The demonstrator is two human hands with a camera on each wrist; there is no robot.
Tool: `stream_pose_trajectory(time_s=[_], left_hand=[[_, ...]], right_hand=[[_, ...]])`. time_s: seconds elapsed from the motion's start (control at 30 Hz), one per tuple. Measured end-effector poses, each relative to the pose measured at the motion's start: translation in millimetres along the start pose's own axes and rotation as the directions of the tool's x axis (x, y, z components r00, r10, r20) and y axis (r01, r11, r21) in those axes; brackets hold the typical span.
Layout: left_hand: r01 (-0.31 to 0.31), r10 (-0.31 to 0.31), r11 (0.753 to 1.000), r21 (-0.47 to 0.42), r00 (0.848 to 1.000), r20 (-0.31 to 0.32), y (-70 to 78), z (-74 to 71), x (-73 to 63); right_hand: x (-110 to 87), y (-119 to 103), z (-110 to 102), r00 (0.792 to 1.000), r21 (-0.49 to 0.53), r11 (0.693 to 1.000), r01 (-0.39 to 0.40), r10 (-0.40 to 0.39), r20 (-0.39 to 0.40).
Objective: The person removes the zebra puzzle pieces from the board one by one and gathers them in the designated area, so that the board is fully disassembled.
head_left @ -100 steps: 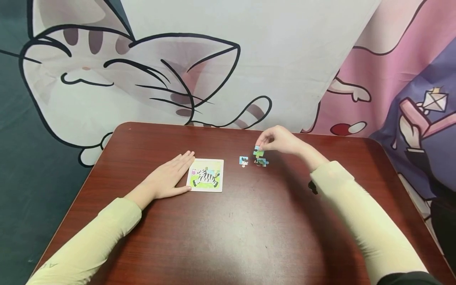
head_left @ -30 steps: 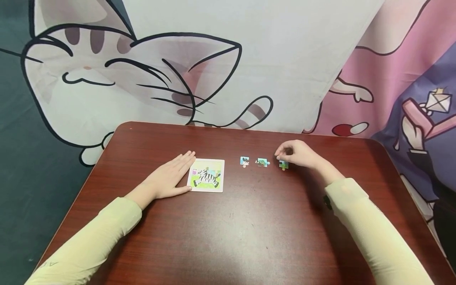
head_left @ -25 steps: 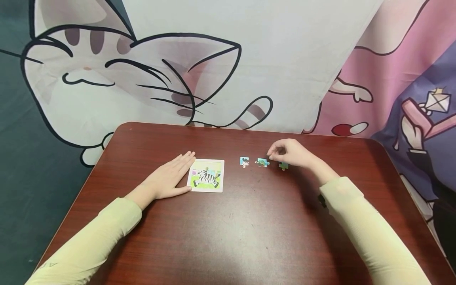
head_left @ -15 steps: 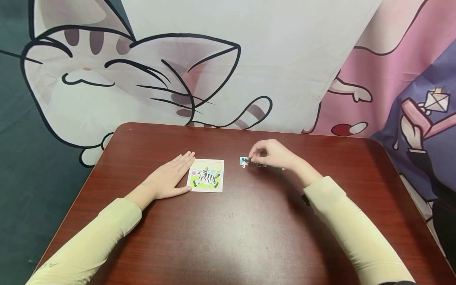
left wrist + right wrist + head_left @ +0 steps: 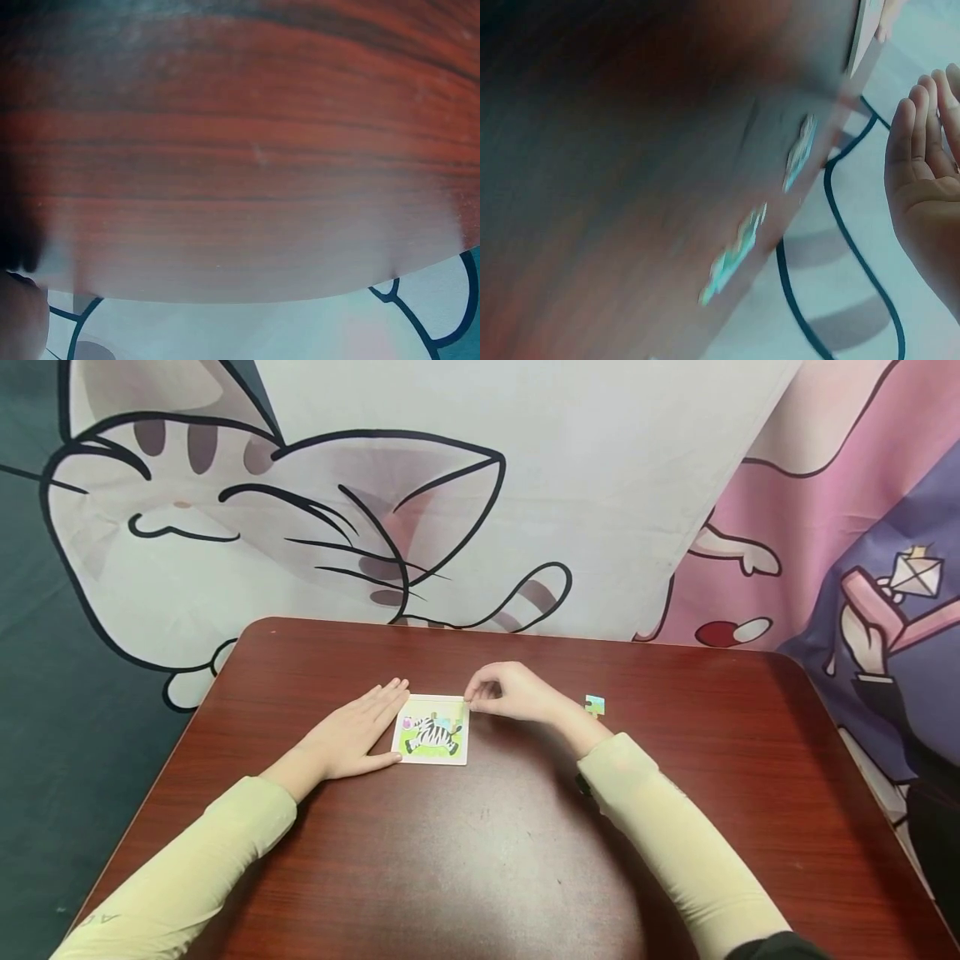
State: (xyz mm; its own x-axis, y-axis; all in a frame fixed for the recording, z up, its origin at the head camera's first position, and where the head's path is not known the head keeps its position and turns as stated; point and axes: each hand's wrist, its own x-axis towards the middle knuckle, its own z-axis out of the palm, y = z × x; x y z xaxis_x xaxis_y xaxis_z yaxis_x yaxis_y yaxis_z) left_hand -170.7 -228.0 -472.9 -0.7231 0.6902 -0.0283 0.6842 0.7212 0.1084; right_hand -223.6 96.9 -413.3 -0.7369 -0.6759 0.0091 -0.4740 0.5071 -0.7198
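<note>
A small white-framed zebra jigsaw puzzle board point(image 5: 462, 739) lies on the table. My left hand point(image 5: 352, 739) rests flat along its left edge, fingers straight and thumb at the lower left corner. My right hand point(image 5: 513, 692) is at the board's upper right corner, fingers loosely bent, fingertips right at the frame. No piece shows between its fingers. One blue-and-green puzzle piece point(image 5: 595, 705) lies right of the right wrist. Two more lie under that arm, hidden in the head view; the right wrist view shows them as a nearer piece point(image 5: 733, 255) and a farther piece point(image 5: 800, 154).
The glossy brown wooden table point(image 5: 450, 860) has rounded corners and ends at its far edge, close behind the hands. A fabric backdrop point(image 5: 600, 485) with a cartoon cat hangs directly beyond it.
My right hand has set a puzzle piece down at the right end of the row, let go, and moved left over the other pieces to the board's corner. My left hand has stayed still.
</note>
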Motion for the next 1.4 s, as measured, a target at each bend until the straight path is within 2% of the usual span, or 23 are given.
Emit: stream_pose_trajectory(time_s=[0.47, 1.17, 1.4], left_hand=[[-0.002, 0.002, 1.0, 0.003, 1.0, 0.002, 1.8, -2.1, 0.2], [-0.003, 0.003, 1.0, 0.003, 1.0, -0.001, -0.4, 1.7, 0.1], [-0.025, 0.025, 1.0, 0.014, 0.999, -0.038, -2.2, 5.4, 0.1]], right_hand=[[26.5, -8, 35, 0.998, 0.053, 0.998, 0.021, -0.024, 0.063], [53.7, -21, 59, 0.992, -0.033, 0.999, 0.034, -0.03, 0.119], [60.4, -28, 65, 0.993, -0.085, 0.996, 0.016, -0.005, 0.119]])
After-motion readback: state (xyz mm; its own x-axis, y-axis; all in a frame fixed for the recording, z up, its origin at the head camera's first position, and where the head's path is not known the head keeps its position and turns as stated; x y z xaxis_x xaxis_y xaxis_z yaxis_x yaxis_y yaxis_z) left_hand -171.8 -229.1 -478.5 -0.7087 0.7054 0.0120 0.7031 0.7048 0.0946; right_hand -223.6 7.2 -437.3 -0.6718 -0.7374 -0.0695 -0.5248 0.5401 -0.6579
